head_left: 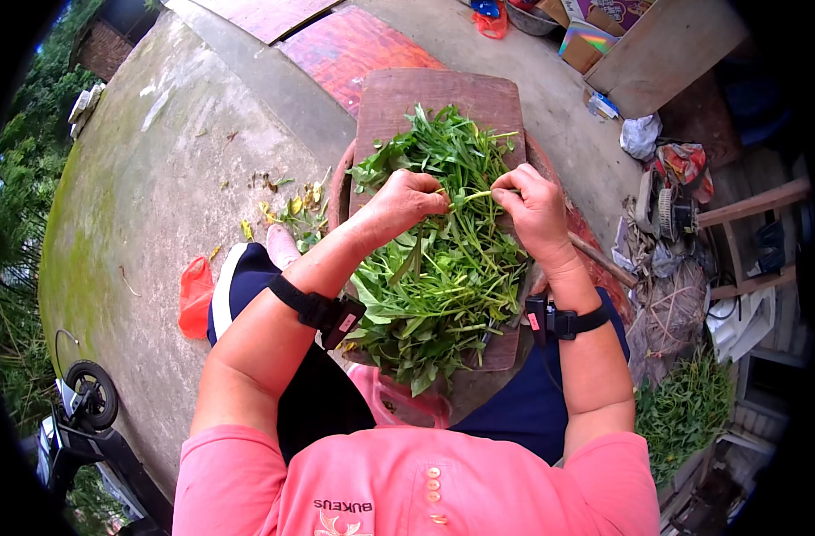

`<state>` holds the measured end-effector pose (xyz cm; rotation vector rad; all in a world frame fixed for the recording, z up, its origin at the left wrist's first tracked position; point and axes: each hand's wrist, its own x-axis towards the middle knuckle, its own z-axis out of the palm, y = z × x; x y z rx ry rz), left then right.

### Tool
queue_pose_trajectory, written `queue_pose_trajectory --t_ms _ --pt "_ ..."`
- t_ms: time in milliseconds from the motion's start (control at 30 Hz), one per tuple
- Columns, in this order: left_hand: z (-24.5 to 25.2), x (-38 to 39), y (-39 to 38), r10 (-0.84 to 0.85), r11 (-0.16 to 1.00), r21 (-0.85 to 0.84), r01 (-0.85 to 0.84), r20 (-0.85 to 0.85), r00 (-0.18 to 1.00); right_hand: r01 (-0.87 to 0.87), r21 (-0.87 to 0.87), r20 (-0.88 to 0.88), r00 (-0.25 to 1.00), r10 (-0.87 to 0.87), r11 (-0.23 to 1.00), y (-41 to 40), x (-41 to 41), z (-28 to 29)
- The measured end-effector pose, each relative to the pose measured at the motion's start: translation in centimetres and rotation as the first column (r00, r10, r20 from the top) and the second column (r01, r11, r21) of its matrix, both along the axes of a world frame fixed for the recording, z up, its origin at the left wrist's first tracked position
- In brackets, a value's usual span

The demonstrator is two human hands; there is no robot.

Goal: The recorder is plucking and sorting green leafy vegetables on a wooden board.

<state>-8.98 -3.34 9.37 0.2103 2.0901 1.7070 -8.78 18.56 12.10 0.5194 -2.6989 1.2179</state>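
Note:
A heap of leafy green vegetables [441,288] with long pale stems, perhaps water spinach, covers most of a wooden board [441,87] in front of me. Above the heap, my right hand [533,208] pinches one end of a light green stem [477,195] between thumb and fingertips. My left hand [407,197] has its fingers closed at the stem's other end, where a small yellowish piece shows. What lies inside the left fingers is partly hidden. Leaves hang over the board's near edge.
Yellowed leaf scraps [293,208] lie on the concrete floor [179,154] at left, near a red plastic bag [196,298]. More greens [685,402] are piled at lower right. A wooden stick [601,260] juts out beside the board. A two-wheeler [92,429] stands at lower left.

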Motion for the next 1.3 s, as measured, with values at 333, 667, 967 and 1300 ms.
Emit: queue_pose_trajectory --t_ms 333,667,967,1300 --pt "-0.8 -2.0 -3.3 0.325 0.864 0.337 -0.375 0.198 0.925 0.077 -0.272 0.511 0.856 0.076 0.959 1.4 0.1 -1.0" --pt "-1.1 -2.1 -3.5 0.273 0.868 0.36 -0.342 0.228 0.935 -0.214 0.729 0.56 0.733 -0.386 0.651 1.7 0.7 -14.5" --pt "0.3 -1.5 -4.4 0.244 0.768 0.435 -0.47 0.48 0.843 -0.127 0.677 0.515 0.786 -0.343 0.725 2.1 1.4 -17.3" --pt "-0.9 -1.3 -3.7 0.27 0.828 0.351 -0.438 0.434 0.859 0.149 0.201 0.191 0.963 -0.188 0.968 2.3 -1.6 -3.5"
